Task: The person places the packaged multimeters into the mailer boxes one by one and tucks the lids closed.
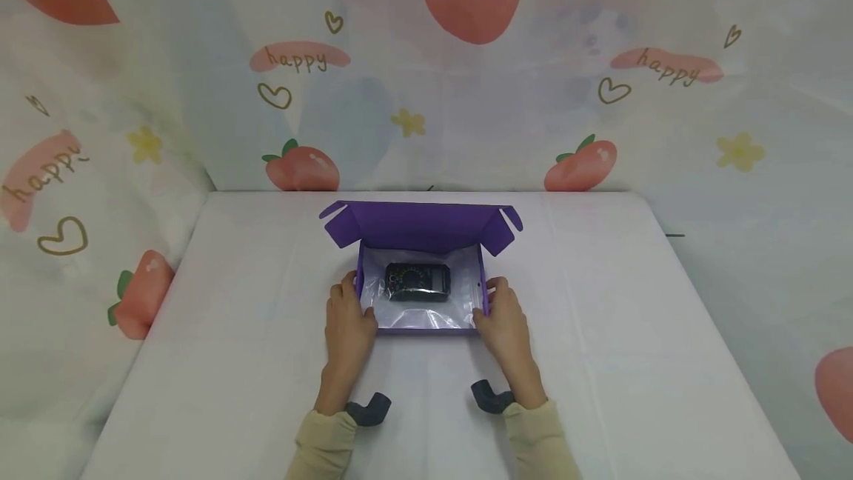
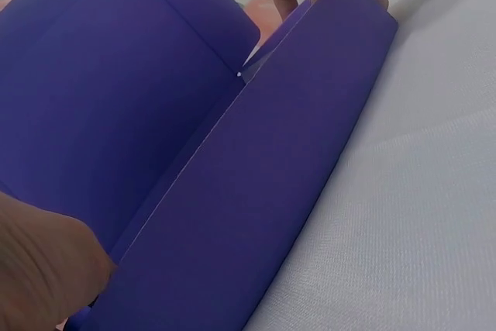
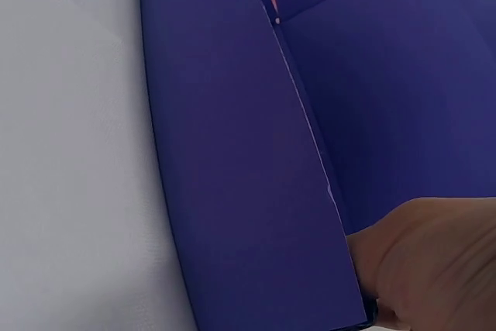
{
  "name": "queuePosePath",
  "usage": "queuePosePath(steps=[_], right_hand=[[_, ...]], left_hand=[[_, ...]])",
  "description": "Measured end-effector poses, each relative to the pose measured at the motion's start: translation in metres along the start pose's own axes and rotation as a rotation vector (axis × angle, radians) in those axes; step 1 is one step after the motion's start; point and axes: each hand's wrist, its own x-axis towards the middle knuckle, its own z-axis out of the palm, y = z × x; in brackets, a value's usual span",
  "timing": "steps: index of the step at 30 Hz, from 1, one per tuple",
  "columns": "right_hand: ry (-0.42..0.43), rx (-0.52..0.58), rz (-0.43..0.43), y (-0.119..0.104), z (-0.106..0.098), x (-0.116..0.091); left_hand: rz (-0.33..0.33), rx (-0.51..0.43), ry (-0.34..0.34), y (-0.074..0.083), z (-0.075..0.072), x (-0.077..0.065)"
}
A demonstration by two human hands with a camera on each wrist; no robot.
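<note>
A purple cardboard box (image 1: 426,332) stands on the white table with its lid (image 1: 420,224) raised at the back. Inside it lies a black multimeter (image 1: 417,282) in a clear plastic bag (image 1: 460,311). My left hand (image 1: 349,328) grips the left wall, thumb over the rim near the front corner, fingers along the outside. On the opposite side my right hand (image 1: 505,324) holds the right wall the same way. Both wrist views show the box's front wall (image 2: 232,168) close up, standing on the cloth; the multimeter is hidden there.
White cloth covers the table (image 1: 633,317) on both sides of the box. Behind and to the left hangs a curtain (image 1: 466,95) printed with fruit and hearts. A dark curved piece (image 1: 370,410) sits at the left wrist, another (image 1: 492,397) at the right.
</note>
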Motion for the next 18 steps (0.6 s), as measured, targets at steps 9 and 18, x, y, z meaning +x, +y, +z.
queuePosePath(steps=[9,18], right_hand=[[-0.046,-0.034,0.022,-0.002,-0.001,0.005],[-0.037,0.031,0.050,-0.001,0.002,0.014]], left_hand=[[0.003,0.027,0.039,0.004,0.000,0.003],[0.011,0.107,0.032,0.008,0.002,0.021]])
